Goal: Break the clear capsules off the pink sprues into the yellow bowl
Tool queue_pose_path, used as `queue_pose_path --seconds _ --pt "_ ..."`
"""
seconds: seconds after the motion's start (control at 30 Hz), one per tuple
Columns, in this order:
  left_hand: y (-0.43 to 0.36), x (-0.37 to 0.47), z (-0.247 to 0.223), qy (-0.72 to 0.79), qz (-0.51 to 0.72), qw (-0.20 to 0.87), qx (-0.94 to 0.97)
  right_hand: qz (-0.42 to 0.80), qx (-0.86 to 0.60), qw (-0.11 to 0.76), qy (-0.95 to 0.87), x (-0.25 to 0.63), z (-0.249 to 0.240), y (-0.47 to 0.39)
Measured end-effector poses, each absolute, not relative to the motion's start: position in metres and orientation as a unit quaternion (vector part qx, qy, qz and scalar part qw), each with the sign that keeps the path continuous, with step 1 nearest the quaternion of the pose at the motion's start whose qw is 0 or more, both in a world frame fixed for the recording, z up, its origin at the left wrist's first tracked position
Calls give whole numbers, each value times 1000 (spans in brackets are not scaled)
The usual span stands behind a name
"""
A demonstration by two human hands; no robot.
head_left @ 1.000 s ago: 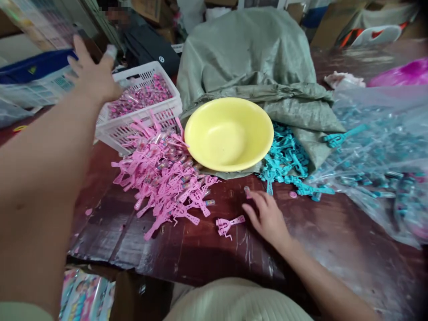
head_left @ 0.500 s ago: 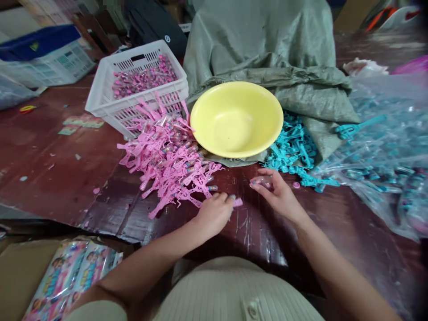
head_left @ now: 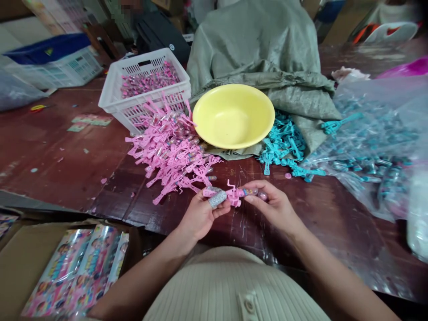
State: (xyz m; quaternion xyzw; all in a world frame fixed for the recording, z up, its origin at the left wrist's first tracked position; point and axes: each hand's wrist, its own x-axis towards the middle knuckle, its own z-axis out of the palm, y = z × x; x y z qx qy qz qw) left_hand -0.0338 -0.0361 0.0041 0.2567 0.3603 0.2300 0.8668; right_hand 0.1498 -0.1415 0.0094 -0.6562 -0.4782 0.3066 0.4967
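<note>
My left hand (head_left: pixel 199 216) is closed around one end of a pink plastic toy piece (head_left: pixel 235 194) with a small crank sticking up. Silvery tape wraps a finger of that hand. Between the fingertips of my right hand (head_left: pixel 276 207) is a clear capsule tube (head_left: pixel 251 191) with a coloured label and a rounded end. The tube's labelled end meets the pink piece; whether it is fastened there I cannot tell. A second rounded clear end (head_left: pixel 262 195) shows under my right fingers. Just beyond my left hand lies a heap of pink toy pieces (head_left: pixel 175 154), many with clear tubes.
A yellow basin (head_left: pixel 234 117) stands behind my hands, beside a white crate (head_left: pixel 115 100) of small pink-capped tubes. Teal toy pieces (head_left: pixel 284 140) lie to its right, near a clear plastic bag (head_left: pixel 368 138) of teal parts. A cardboard box (head_left: pixel 20 263) holds printed packs at lower left.
My hands have come together, bringing the pink piece and the clear tube end to end. The left hand has turned and lifted the pink piece; the camera view has shifted slightly.
</note>
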Motion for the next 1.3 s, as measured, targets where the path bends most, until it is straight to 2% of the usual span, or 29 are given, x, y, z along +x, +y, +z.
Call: queue_pose_path --seconds 0.13,0.33,0.47,0.63,0.77,0.83,0.93,1.0,1.2,1.3 --pt "-42 -48 3 361 197 858 309 295 -660 442 -531 149 16 -154" --pt "-35 -71 13 261 20 759 596 319 -618 373 -614 137 32 -166" --pt "-51 -79 16 223 135 647 717 332 -683 342 -553 120 37 -171" --pt "-75 -93 13 239 203 634 707 369 -657 400 -522 108 29 -180" --pt "-84 -106 11 262 262 542 754 330 -676 362 -550 98 15 -184" --pt "-85 -112 8 286 257 568 728 341 -673 398 -522 92 12 -184" --pt "-88 -116 2 340 227 720 561 422 -584 557 -413 83 12 -181" --pt "-93 -116 1 346 231 777 473 459 -526 613 -369 80 13 -178" --pt "-105 -113 10 363 277 739 496 363 -559 518 -536 81 16 -175" --pt "-104 -110 11 375 267 738 494 446 -533 531 -484 86 15 -173"
